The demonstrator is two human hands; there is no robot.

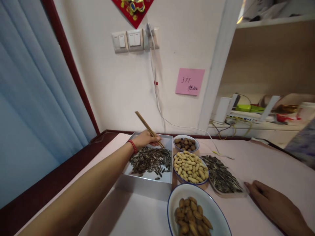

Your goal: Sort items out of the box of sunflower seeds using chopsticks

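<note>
Wooden chopsticks (145, 123) are pinched in the left hand (147, 139), their lower ends slanting below the grip towards the dark seeds (150, 159) in the white box (150, 188), while the right hand (277, 205) lies beside the clear tray (231, 195), its grip impossible to tell.

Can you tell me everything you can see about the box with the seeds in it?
The box is pale grey-white with straight walls, and it looks like cardboard. Its top is open. Dark seeds cover much of its white bottom. It stands on the pink table covering, left of the peanut bowl. The left hand holds chopsticks over it; whether they touch it is unclear.
</note>
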